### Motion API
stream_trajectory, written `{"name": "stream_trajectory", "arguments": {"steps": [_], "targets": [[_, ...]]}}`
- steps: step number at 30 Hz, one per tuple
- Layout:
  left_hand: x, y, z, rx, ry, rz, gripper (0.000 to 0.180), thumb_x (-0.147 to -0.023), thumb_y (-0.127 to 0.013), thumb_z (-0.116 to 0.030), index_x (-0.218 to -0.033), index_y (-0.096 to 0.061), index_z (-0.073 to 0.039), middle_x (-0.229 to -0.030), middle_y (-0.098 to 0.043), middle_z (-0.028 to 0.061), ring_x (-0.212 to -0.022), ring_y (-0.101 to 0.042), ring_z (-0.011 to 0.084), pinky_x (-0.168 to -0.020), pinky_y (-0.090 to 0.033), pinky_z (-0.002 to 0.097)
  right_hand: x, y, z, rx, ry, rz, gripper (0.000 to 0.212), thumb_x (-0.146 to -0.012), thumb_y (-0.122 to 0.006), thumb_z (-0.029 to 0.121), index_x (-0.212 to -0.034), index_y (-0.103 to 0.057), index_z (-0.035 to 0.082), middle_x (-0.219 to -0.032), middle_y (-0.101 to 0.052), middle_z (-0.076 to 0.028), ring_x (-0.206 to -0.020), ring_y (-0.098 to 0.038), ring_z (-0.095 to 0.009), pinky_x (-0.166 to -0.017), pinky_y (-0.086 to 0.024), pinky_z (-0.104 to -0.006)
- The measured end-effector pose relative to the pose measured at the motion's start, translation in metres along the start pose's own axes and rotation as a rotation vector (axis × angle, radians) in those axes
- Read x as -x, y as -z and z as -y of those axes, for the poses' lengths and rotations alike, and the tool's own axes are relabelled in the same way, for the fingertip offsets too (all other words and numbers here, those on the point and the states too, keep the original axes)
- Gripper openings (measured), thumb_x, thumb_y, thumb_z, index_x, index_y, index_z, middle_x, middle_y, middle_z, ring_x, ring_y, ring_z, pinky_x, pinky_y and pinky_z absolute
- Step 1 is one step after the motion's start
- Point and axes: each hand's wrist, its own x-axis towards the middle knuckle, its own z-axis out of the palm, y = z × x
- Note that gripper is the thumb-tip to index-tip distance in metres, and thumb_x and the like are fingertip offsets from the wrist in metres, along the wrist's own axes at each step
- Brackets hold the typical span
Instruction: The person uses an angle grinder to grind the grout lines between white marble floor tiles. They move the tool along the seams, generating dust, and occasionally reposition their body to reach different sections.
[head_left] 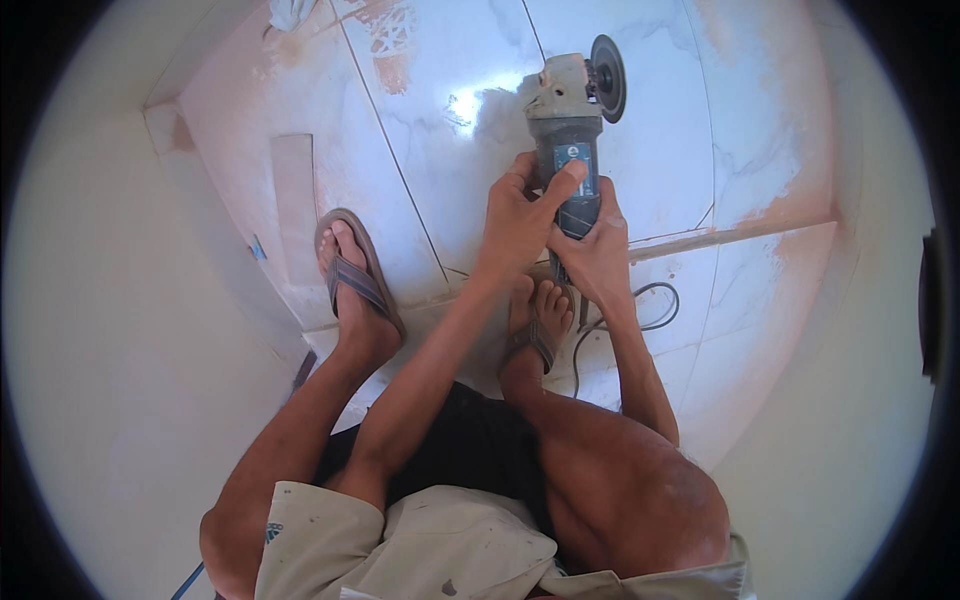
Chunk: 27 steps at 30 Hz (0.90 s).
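An angle grinder (568,130) with a grey-green body and a dark round disc (608,76) at its far right end is held above a glossy white marbled floor tile (470,110). My left hand (520,215) wraps the near end of its body from the left, thumb lying across the top. From the right side, my right hand (597,252) grips the dark handle. Its black cable (640,310) trails back along the floor past my right foot (538,320). I am squatting, with my left foot (352,280) in a sandal on the tile.
A narrow cut strip of tile (292,205) lies left of my left foot. A straight tile edge or step (720,238) runs rightward from my hands. Pale walls (110,330) close in on both sides. Reddish dust stains the tiles' margins (800,205).
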Motion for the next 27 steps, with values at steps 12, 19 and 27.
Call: {"name": "stream_trajectory", "arguments": {"steps": [12, 19, 27], "targets": [[0.012, -0.034, -0.024, -0.121, 0.16, 0.295, 0.063, -0.101, -0.084, -0.038, -0.142, -0.065, 0.006, -0.118, -0.076, 0.0151, -0.105, -0.072, 0.0179, -0.09, -0.059, 0.0322, 0.04, 0.029, 0.001, -0.096, -0.025, -0.206, 0.056, -0.085, -0.088, 0.023, -0.125, -0.058, -0.003, -0.101, -0.074, -0.015, -0.091, -0.072, -0.02, -0.082, -0.06, -0.0372], [0.021, -0.06, -0.021, -0.334, 0.109, 0.582, 0.057, -0.107, -0.078, -0.039, -0.145, -0.066, 0.0, -0.126, -0.075, 0.0088, -0.112, -0.068, 0.0131, -0.093, -0.056, 0.0311, 0.072, 0.043, -0.017, -0.133, 0.031, -0.448, 0.065, -0.085, -0.089, 0.028, -0.131, -0.057, -0.003, -0.098, -0.079, -0.021, -0.088, -0.08, -0.029, -0.079, -0.062, -0.0418], [-0.009, -0.071, -0.089, -1.301, -0.209, 0.976, 0.063, -0.104, -0.079, -0.047, -0.147, -0.067, -0.003, -0.127, -0.078, 0.0183, -0.115, -0.072, 0.0253, -0.098, -0.058, 0.0405, 0.151, 0.104, -0.081, -0.119, -0.157, -0.977, 0.058, -0.091, -0.085, 0.031, -0.129, -0.059, -0.005, -0.097, -0.078, -0.023, -0.086, -0.079, -0.034, -0.079, -0.061, -0.0432]]}}
